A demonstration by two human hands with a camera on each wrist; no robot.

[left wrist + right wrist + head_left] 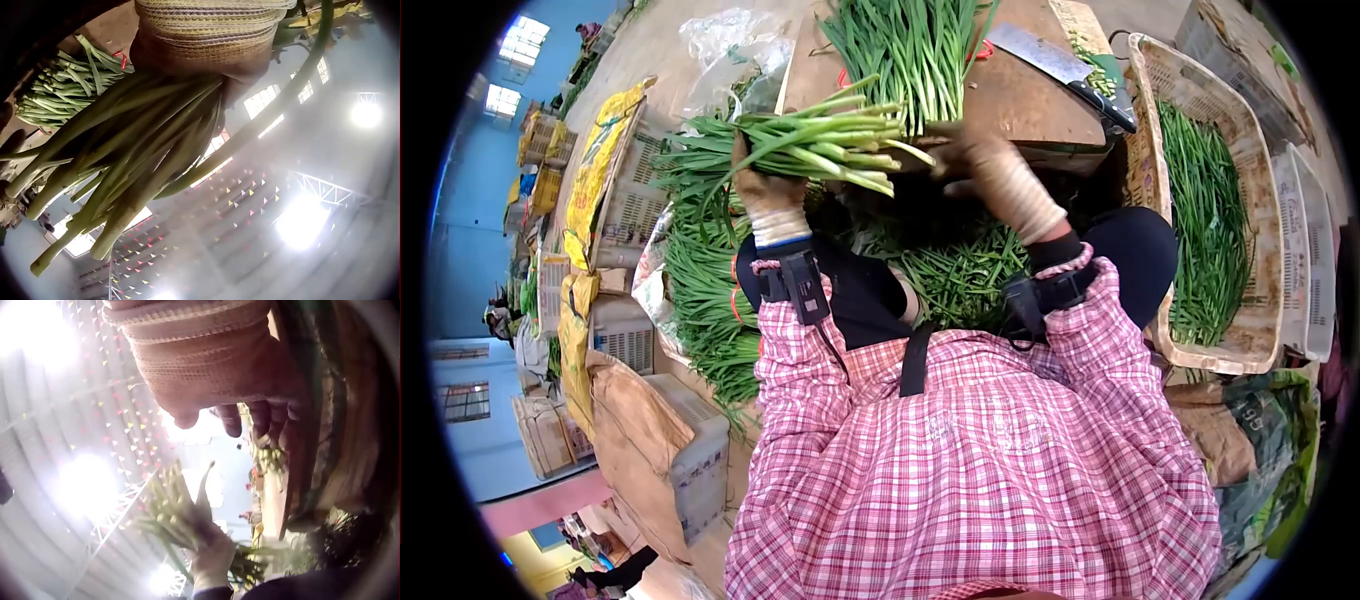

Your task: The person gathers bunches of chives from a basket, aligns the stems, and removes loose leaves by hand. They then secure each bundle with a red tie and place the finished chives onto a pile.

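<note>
My gloved left hand (772, 192) grips a bunch of green stalks (835, 140) with long flat leaves, like garlic greens. Its pale cut ends point right, and in the left wrist view the stalks (131, 150) fan out below the glove cuff. One stalk sticks out beyond the others toward my right hand (990, 170). That hand is beside the cut ends; in the right wrist view its fingers (230, 422) are loosely bent, with nothing seen between them. A larger pile of the same greens (910, 60) lies on the wooden board (1030, 110), red ties at its sides.
A cleaver (1050, 60) lies on the board's right side, handle toward me. At right stands a crate (1152, 150) of green leaves. Tied bundles (715, 290) lie left of my legs, loose trimmings (965, 275) between them. Clear plastic (735, 50) is at the back left.
</note>
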